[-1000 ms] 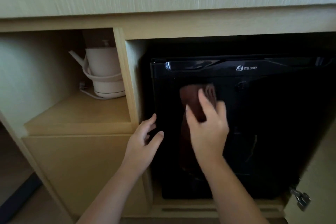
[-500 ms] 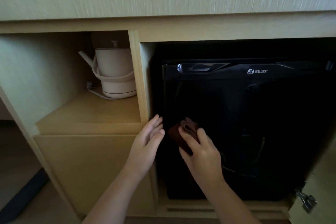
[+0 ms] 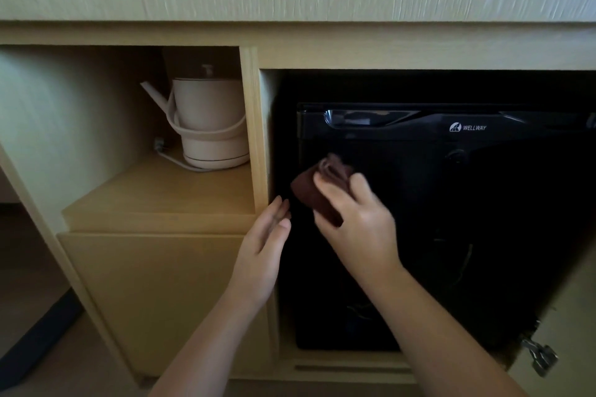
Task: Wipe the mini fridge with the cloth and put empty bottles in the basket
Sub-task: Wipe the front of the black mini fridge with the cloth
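- The wiping step is in progress: the right hand (image 3: pixel 358 229) presses a dark brown cloth (image 3: pixel 317 192) against the closed black door of the mini fridge (image 3: pixel 483 209), on the upper left part of the door
- The fingers (image 3: pixel 327 185) of this hand are curled over the bunched cloth and hold it
- The left hand (image 3: pixel 261 255) is beside the left edge of the fridge door with its fingers straight and together, holding nothing; I cannot tell if it touches the door or only the wood next to it
- In my judgement the task is at an early part: the door is shut, so the inside is not yet wiped, and most of the door front is not under the cloth
- No bottles and no basket are in view, so the second part seems not begun
- The fridge stands in a low niche of a pale wooden cabinet (image 3: pixel 254 126); the glossy door shows dim reflections
- In the open compartment at the left, a cream kettle (image 3: pixel 209 126) stands on a shelf (image 3: pixel 154 190) with its cord behind it
- At the lower right a metal hinge (image 3: pixel 541 361) of the open cabinet door is seen
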